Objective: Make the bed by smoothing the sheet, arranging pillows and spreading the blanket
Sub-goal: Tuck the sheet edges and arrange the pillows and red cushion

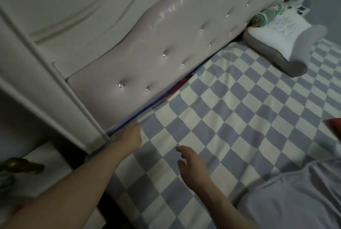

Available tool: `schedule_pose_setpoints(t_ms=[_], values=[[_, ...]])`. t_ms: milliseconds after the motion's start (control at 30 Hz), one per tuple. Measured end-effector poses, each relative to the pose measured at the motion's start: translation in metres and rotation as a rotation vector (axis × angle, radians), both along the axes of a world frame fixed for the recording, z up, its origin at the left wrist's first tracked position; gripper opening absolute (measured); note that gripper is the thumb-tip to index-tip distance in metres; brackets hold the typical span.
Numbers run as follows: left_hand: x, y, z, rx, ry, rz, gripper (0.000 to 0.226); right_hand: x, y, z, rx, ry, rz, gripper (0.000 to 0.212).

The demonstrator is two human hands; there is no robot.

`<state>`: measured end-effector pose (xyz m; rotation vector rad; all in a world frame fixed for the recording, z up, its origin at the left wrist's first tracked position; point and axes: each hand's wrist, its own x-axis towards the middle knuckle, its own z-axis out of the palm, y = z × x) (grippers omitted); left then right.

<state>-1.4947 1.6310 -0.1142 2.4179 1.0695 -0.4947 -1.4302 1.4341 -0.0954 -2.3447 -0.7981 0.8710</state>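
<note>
A checkered sheet (230, 118) in pale purple and cream covers the mattress. My left hand (130, 136) pinches the sheet's edge at the near corner, right against the tufted headboard (156, 48). My right hand (191, 166) hovers over or lightly touches the sheet a little to the right, fingers relaxed and spread. A white and grey pillow (275, 44) lies at the far end by the headboard. A pale lilac blanket (295, 197) is bunched at the bottom right.
A white nightstand (49, 158) with a brass object (20, 164) stands at the lower left beside the bed frame. A green patterned bundle (265, 16) sits behind the pillow. A red item (335, 125) pokes in at the right edge.
</note>
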Motion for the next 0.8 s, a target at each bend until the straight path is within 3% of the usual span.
schedule_pose_setpoints(t_ms=[167, 400, 633, 800], values=[[0.031, 0.036, -0.040, 0.032, -0.025, -0.101, 0.042, 0.012, 0.043, -0.022, -0.007, 0.027, -0.074, 0.039], [0.043, 0.046, -0.065, 0.101, 0.031, -0.246, 0.032, 0.027, 0.082, -0.038, 0.001, 0.038, -0.123, 0.040], [0.036, 0.042, -0.061, -0.004, -0.147, -0.399, 0.045, 0.049, 0.134, -0.032, 0.065, 0.077, -0.281, 0.035], [0.038, 0.045, -0.057, -0.113, -0.039, -0.428, 0.034, 0.063, 0.162, -0.043, -0.011, 0.057, -0.309, 0.027]])
